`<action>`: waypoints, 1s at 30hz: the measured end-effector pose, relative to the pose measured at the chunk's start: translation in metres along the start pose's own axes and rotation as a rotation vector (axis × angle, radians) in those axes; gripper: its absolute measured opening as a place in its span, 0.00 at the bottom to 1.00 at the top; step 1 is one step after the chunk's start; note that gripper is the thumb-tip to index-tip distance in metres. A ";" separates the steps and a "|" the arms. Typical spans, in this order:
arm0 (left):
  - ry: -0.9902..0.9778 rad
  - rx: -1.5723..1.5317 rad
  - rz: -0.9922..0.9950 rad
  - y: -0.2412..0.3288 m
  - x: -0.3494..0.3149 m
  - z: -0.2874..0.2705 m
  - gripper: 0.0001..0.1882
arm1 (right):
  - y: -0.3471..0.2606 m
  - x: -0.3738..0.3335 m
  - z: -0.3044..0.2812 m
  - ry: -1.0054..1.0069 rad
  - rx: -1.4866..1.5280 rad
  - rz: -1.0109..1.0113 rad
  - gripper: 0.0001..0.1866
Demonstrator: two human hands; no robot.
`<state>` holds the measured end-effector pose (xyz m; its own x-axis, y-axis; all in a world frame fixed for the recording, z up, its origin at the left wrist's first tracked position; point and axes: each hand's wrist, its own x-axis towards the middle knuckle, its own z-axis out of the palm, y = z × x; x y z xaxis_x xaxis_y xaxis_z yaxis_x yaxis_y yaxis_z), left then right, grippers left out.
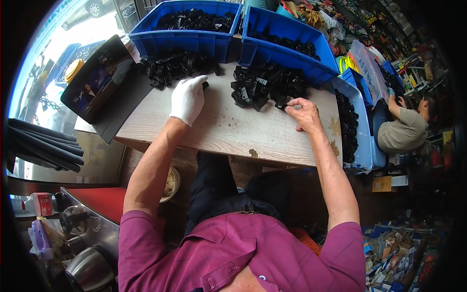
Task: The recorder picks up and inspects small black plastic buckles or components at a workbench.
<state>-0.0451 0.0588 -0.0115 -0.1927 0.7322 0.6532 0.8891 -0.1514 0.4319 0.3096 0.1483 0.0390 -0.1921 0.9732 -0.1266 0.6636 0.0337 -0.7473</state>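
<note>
My left hand, in a white knitted glove, is closed above the table. A bit of a small black plastic part shows at its fingertips; the glove hides the rest. My bare right hand has thumb and forefinger closed on a black plastic part at the near edge of the right pile. That pile of black plastic parts lies in front of the right blue bin. Beyond my left hand is another pile of similar black parts.
Two blue bins of black parts line the table's far edge. At left a tablet in a dark case leans upright. A pale blue crate adjoins the table's right side. Another person sits beyond it. The wooden table has worn patches.
</note>
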 end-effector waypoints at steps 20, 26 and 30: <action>-0.136 0.122 0.180 0.017 -0.007 -0.009 0.11 | -0.004 -0.017 0.000 -0.040 0.034 0.035 0.19; -0.080 -0.255 0.059 0.063 -0.024 -0.021 0.16 | -0.005 -0.028 -0.001 -0.039 0.030 0.017 0.18; -0.170 -0.386 0.098 0.102 -0.036 -0.012 0.16 | -0.013 -0.046 0.006 -0.191 0.156 0.053 0.18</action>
<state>0.0475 0.0089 0.0168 -0.0155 0.7962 0.6048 0.6733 -0.4389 0.5950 0.3058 0.1013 0.0503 -0.3032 0.9113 -0.2785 0.5594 -0.0664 -0.8262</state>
